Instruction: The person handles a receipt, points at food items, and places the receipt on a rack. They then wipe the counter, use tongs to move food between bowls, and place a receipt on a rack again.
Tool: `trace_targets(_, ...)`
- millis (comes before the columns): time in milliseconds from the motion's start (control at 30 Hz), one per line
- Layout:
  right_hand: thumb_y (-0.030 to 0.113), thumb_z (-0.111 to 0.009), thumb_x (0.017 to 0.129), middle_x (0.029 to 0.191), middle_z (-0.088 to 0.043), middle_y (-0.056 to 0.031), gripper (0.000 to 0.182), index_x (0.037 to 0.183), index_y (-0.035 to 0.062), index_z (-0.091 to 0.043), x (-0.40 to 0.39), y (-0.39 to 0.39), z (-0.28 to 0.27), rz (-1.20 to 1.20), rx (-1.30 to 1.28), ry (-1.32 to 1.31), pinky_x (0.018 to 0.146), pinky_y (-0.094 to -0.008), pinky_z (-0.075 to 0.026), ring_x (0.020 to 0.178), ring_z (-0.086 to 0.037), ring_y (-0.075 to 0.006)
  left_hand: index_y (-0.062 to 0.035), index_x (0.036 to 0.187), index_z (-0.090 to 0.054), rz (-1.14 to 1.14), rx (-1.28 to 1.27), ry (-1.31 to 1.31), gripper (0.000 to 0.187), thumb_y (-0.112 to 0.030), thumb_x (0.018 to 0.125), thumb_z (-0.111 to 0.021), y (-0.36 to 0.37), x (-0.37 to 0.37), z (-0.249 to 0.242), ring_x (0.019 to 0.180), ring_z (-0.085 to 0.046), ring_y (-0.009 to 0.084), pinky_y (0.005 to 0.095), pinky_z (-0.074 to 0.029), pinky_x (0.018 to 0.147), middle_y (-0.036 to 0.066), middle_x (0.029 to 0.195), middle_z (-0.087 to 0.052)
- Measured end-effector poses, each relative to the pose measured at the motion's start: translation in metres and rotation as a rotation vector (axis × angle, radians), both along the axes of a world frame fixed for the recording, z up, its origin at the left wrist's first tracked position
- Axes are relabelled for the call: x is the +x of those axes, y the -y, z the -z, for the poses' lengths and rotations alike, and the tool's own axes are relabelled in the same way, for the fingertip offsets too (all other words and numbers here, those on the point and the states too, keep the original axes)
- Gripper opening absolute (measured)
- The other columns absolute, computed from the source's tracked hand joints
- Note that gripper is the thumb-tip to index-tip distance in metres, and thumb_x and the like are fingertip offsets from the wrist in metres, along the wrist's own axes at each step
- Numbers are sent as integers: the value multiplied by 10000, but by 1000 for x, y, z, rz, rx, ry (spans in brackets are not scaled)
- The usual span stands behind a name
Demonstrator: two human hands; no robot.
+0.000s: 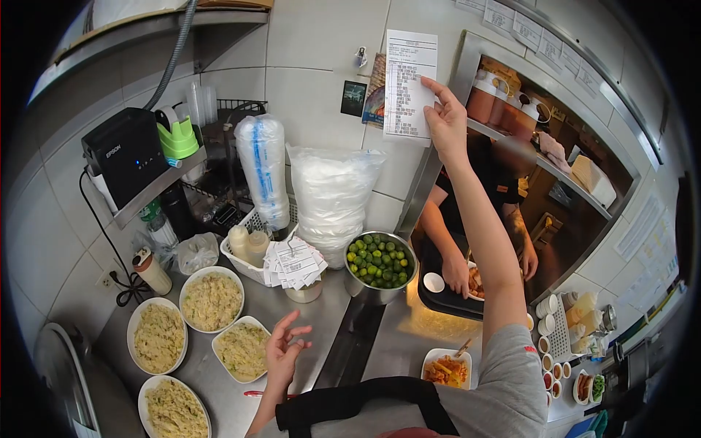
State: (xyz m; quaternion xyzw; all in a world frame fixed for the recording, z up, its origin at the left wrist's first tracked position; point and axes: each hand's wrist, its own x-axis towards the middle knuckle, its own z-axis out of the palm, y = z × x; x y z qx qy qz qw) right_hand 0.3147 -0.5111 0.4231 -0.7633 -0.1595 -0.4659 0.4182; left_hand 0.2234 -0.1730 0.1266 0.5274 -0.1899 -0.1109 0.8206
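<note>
My right hand (447,120) is raised toward the wall, with thumb and forefinger at the right edge of a long printed order slip (409,95). The slip is upright and partly covers a picture (375,91) behind it. My left hand (286,350) hangs over the steel counter with its fingers apart and nothing in them. Beside it is a square white bowl of fried rice (242,350). Just beyond that hand, a stack of paper slips (294,263) sits on a round container. A steel pot of green limes (378,263) stands farther back.
Several more rice bowls (157,337) fill the counter's left side. Plastic bags (332,197) and a white basket (252,270) stand by the wall, below a black printer (124,150). Through the pass window, a co-worker's hand (456,274) is at a dish. A bowl of food (447,371) sits near my right side.
</note>
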Motion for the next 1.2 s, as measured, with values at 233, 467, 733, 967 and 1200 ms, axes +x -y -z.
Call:
trace_targets(233, -125, -407, 758, 1087, -556, -89, 450, 1191, -27, -480, 17, 8, -26, 71, -9, 84, 654, -165, -420, 728, -536, -45, -21, 1249, -419, -6, 12, -18, 529, 106, 735, -438, -4, 5, 5, 985, -547, 182, 293, -511, 696, 118, 1303, -409)
trace_targets(467, -127, -403, 753, 1061, -568, -94, 456, 1191, -29, -481, 25, 9, -34, 105, -31, 113, 648, -172, -429, 714, -544, -52, -20, 1252, -416, -25, 7, -38, 529, 103, 739, -445, -7, 7, 3, 984, -547, 183, 295, -512, 698, 119, 1303, -409)
trace_targets(733, -129, -406, 765, 1042, -574, -90, 451, 1198, -22, -476, 19, 16, -35, 129, -67, 96, 661, -175, -434, 726, -551, -54, -14, 1252, -412, -4, 9, -29, 532, 111, 736, -449, -4, 6, 3, 988, -546, 183, 290, -517, 695, 121, 1303, -408)
trace_targets(967, -134, -408, 769, 1043, -574, -89, 452, 1200, -16, -476, 14, 13, -35, 72, -37, 135, 679, -174, -431, 742, -545, -49, -12, 1248, -413, 4, 15, -30, 534, 113, 730, -448, -5, 3, 1, 989, -547, 181, 291, -515, 696, 121, 1302, -409)
trace_targets(1200, -134, -416, 770, 1042, -575, -90, 439, 1187, -17, -489, 5, 22, -30, 163, -57, 107, 695, -181, -439, 761, -543, -54, -10, 1243, -417, 28, 23, -18, 529, 113, 729, -448, -2, 0, 0, 984, -550, 183, 290, -512, 693, 120, 1302, -412)
